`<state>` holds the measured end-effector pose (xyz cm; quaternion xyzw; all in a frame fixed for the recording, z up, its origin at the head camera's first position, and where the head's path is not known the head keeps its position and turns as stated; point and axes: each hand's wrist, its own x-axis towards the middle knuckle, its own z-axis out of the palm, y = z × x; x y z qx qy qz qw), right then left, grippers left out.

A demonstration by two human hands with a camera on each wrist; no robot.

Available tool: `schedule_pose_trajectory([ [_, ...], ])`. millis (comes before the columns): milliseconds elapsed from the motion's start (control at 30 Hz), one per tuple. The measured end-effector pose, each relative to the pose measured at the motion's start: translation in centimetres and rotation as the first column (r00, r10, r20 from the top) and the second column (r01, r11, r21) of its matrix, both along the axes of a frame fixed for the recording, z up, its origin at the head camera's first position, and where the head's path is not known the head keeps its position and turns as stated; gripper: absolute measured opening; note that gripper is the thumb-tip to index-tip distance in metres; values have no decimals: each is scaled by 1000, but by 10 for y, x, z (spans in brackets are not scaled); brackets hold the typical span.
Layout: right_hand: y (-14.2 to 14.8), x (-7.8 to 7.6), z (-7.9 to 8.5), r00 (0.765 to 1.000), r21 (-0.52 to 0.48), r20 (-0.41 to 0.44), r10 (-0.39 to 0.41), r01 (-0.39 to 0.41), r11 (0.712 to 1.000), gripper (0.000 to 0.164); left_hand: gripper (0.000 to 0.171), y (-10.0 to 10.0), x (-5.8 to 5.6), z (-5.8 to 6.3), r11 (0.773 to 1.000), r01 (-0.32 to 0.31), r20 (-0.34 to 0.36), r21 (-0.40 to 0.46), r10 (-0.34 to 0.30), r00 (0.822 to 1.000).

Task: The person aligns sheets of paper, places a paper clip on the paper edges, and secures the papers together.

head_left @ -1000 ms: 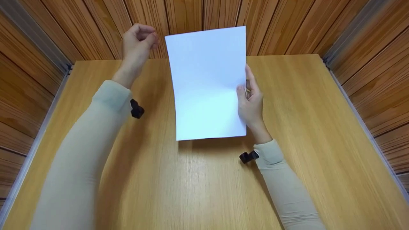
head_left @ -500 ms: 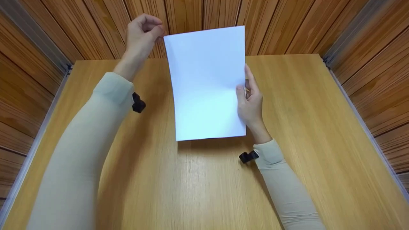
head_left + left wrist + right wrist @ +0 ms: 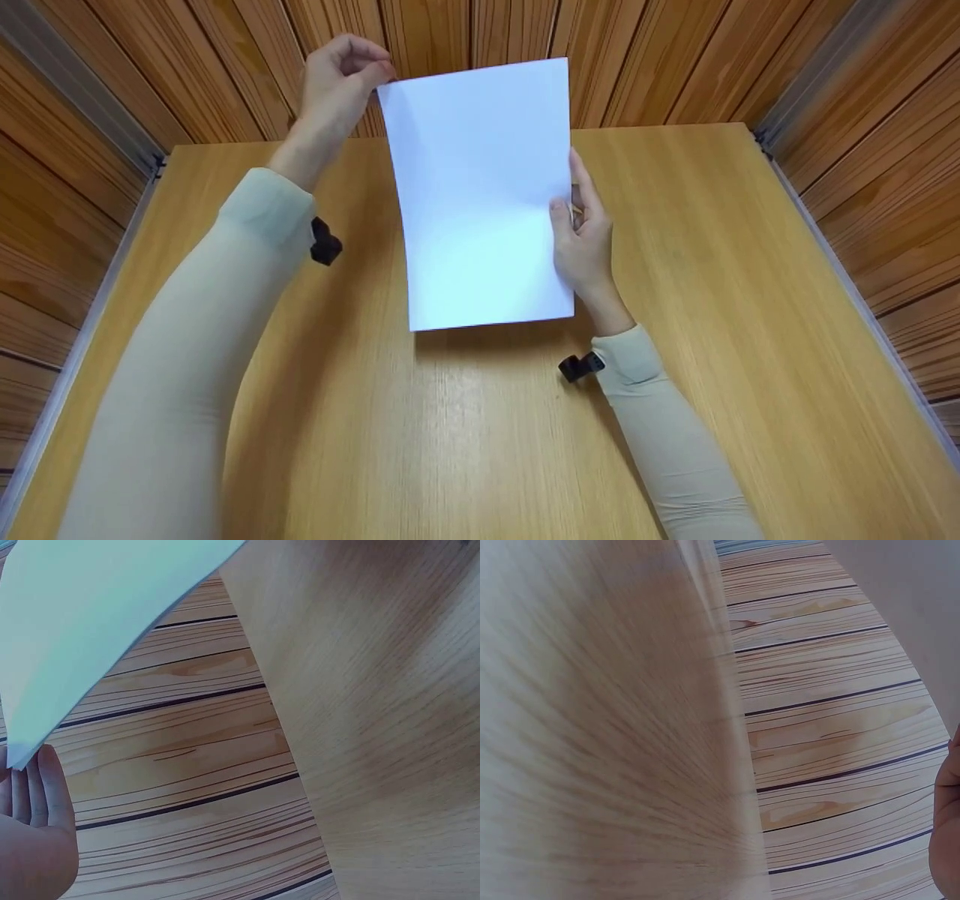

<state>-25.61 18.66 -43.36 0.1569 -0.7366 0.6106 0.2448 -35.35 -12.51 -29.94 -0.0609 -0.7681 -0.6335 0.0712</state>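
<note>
A blank white sheet of paper (image 3: 480,195) is held up above the table, its face toward the head camera. At its upper left corner, the thumb and fingers of my left hand (image 3: 334,94) pinch the paper. My right hand (image 3: 589,247) grips the right edge, thumb on the front and the other fingers behind, partly hidden. In the left wrist view the paper's corner (image 3: 90,615) meets the fingertips of the left hand (image 3: 37,840). Part of the right hand (image 3: 946,825) and the greyish paper (image 3: 919,600) show at the right of the right wrist view.
Below lies a light wooden table (image 3: 465,450), with the paper's shadow under its lower edge. Wood-plank walls (image 3: 510,30) stand at the back and both sides. A small black wrist camera (image 3: 325,241) sits on the left cuff, another wrist camera (image 3: 581,367) on the right.
My left hand has moved up and to the right, from beside the paper to its upper left corner, which it now pinches. The right hand keeps its grip; the paper shifts slightly left.
</note>
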Motion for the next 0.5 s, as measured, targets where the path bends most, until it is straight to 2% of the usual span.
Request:
schedule_pose_trajectory([
  [200, 0, -1, -1, 1000, -7, -9, 7, -7, 1000, 59, 9, 2, -1, 0, 1000, 6, -12, -20, -6, 1000],
  [500, 1, -1, -2, 1000, -11, -12, 1, -1, 1000, 59, 9, 5, -2, -4, 1000, 30, -40, 3, -30, 999],
])
